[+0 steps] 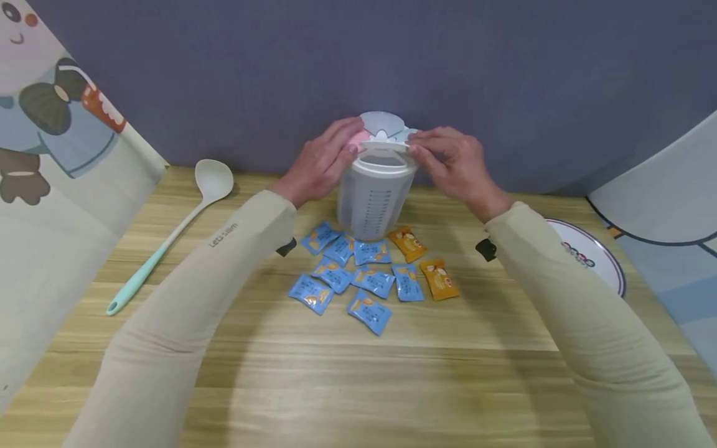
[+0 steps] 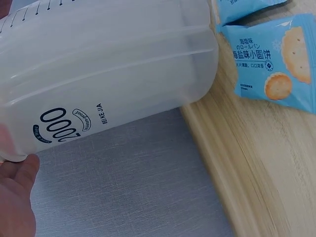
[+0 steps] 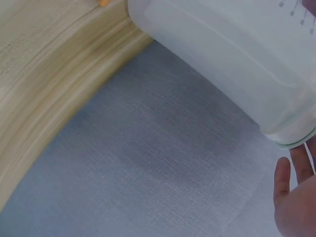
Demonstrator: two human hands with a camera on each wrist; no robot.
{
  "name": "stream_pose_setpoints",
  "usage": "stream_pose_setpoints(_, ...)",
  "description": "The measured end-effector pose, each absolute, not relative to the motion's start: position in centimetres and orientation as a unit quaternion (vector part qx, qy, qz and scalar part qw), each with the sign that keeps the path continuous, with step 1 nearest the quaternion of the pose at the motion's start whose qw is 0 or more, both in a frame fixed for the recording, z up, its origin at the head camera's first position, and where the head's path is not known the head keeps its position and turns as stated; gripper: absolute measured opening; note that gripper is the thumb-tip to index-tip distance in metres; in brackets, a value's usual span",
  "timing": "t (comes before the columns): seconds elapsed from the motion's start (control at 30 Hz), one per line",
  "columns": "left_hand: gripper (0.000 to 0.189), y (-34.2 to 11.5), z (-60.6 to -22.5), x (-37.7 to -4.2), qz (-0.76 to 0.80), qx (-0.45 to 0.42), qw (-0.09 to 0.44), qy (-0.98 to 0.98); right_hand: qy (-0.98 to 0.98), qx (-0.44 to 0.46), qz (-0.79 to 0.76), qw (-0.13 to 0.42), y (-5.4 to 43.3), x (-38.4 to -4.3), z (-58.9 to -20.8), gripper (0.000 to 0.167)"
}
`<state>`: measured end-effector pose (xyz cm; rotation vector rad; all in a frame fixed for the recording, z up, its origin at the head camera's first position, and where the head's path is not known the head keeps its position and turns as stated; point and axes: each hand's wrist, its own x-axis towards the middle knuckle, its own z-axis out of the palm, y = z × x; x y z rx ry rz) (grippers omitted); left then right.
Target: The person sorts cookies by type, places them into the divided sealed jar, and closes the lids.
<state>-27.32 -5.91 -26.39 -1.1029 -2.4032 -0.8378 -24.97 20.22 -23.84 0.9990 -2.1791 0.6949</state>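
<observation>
A tall translucent storage container [image 1: 374, 202] with printed measuring marks stands at the back of the table. Its lid [image 1: 383, 130], with pale, pink and light blue parts, is at the container's mouth, and part of the opening shows beneath its front edge. My left hand [image 1: 327, 157] holds the lid's left side, over the pink part. On the opposite side my right hand [image 1: 456, 163] has thumb and fingers at the lid's edge. In the right wrist view, fingers touch the green rim [image 3: 296, 142]. Several blue biscuit packets [image 1: 372, 282] lie in front of the container.
Two orange packets [image 1: 439, 279] lie right of the blue ones. A ladle [image 1: 213, 180] with a mint handle rests at the left. A white plate [image 1: 605, 274] is partly behind the right sleeve. A grey-blue cloth-like wall [image 1: 504, 62] rises behind the table.
</observation>
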Motion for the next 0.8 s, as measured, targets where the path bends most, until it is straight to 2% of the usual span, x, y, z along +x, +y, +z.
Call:
stream_pose_setpoints(0.3,0.048,-6.04,-26.0,-27.07,-0.312,-0.368,0.182,-0.857,-0.827,0.365,0.276,0.326,19.82,-25.56,-23.44,0.01)
stream_pose_setpoints(0.8,0.038,-5.53,-25.55,-27.4,-0.376,-0.337,0.174,-0.845,-0.834,0.322,0.307,0.325,19.99,-25.41,-23.46,0.01)
